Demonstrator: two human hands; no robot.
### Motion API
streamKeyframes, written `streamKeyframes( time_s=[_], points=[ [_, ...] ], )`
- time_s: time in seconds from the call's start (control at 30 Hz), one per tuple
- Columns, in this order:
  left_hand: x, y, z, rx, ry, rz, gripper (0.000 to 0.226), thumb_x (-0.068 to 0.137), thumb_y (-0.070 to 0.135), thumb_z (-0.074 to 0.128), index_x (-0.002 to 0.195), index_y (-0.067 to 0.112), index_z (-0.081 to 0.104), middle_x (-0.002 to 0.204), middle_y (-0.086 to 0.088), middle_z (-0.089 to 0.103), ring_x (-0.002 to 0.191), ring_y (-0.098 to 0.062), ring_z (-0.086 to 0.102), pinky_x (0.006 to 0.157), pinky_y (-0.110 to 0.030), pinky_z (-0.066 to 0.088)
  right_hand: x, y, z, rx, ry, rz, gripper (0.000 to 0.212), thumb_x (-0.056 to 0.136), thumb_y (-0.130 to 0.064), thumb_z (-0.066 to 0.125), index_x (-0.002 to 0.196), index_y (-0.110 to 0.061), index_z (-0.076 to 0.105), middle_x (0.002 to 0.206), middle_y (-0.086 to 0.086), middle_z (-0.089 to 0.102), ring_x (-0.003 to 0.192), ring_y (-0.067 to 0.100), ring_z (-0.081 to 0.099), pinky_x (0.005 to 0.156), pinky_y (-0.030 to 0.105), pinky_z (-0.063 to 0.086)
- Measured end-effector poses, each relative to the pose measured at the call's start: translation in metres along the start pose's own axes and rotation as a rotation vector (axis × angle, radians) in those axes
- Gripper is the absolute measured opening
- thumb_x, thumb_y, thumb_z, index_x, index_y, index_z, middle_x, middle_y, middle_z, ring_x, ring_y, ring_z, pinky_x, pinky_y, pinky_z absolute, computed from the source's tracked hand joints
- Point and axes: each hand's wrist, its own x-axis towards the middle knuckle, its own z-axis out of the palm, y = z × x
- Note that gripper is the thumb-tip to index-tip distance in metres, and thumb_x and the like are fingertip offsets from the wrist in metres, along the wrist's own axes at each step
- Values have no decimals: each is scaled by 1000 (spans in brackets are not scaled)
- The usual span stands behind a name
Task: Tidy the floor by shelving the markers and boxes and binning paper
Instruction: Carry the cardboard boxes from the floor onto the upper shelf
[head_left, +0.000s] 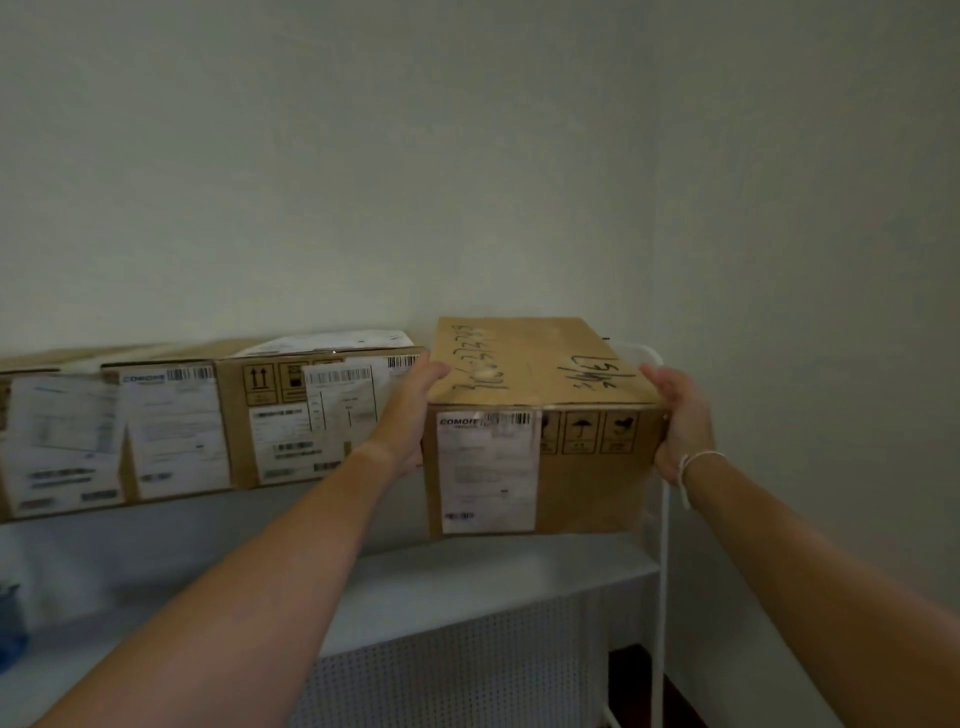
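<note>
A brown cardboard box (582, 483) with black handwriting on its top and a white label on its front is held between both hands at the right end of a white shelf unit (661, 519). My left hand (415, 410) grips its left side, thumb over the top edge. My right hand (680, 415) clasps its right side; a white string bracelet circles that wrist. The box's underside is hidden, so I cannot tell whether it rests on the top shelf. Several similar labelled boxes (275, 421) stand in a row to its left.
A lower white shelf (467, 587) with a perforated panel runs beneath the boxes. A blue object (10, 623) sits at the far left edge. Plain walls meet in a corner just right of the shelf unit. Dark floor (631, 670) shows at the bottom right.
</note>
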Motion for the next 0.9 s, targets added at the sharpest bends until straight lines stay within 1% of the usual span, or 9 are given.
streamKeyframes(
  time_s=[0.07,0.17,0.3,0.43,0.53,0.6,0.67,0.77,0.9],
  points=[
    [2,2,4,148,41,124,76,77,50,57,145,34,28,150,-3,37,135,-26,39,108,-51,34,8,1,12,-147,147,-168,29,82,-36,53,59,-20,59,66,-2,60,62,19,57,57,26,45],
    [0,2,10,381,47,331,77,71,54,60,141,32,35,147,1,37,129,-15,38,102,-35,35,22,-1,29,-355,389,-328,37,85,-50,49,63,-21,46,64,-8,46,57,6,42,51,21,32],
    [8,-2,3,594,19,392,76,69,46,74,135,30,41,143,-1,42,129,-22,44,105,-46,42,37,-5,38,-464,523,-291,41,90,-51,42,80,-13,54,69,-6,49,63,11,45,59,23,32],
    [20,1,6,729,140,456,59,71,47,74,121,23,53,125,0,53,110,-19,57,86,-30,53,36,2,38,-547,363,-335,29,90,-33,46,108,-15,61,99,2,62,100,20,59,64,8,38],
    [27,8,11,900,234,503,58,72,54,70,116,18,58,113,0,59,101,-17,58,81,-27,52,39,10,34,-839,239,-355,51,92,-36,45,139,-20,37,140,3,47,127,26,45,102,35,37],
    [32,14,13,1109,282,526,63,73,63,63,116,17,61,111,-1,64,102,-20,58,90,-39,51,41,14,32,-1030,315,-422,56,89,-42,50,137,-18,36,144,7,37,128,33,40,102,46,38],
    [36,20,15,1308,323,519,66,75,69,55,116,18,62,113,-1,66,108,-23,57,97,-46,45,41,20,34,-993,341,-482,50,85,-34,60,129,-14,43,135,10,40,120,32,45,91,37,41],
    [43,23,16,1501,389,451,64,80,69,46,119,19,59,119,-3,63,116,-28,53,106,-53,33,36,42,39,-981,145,-510,45,85,-20,60,127,-14,44,120,6,48,109,24,51,85,30,43],
    [45,5,4,1752,356,417,59,94,39,44,145,15,27,150,-14,29,138,-37,27,112,-56,21,39,75,38,-1145,-193,-448,41,88,-19,54,129,-18,47,146,2,31,130,27,38,105,38,37]
  ],
)
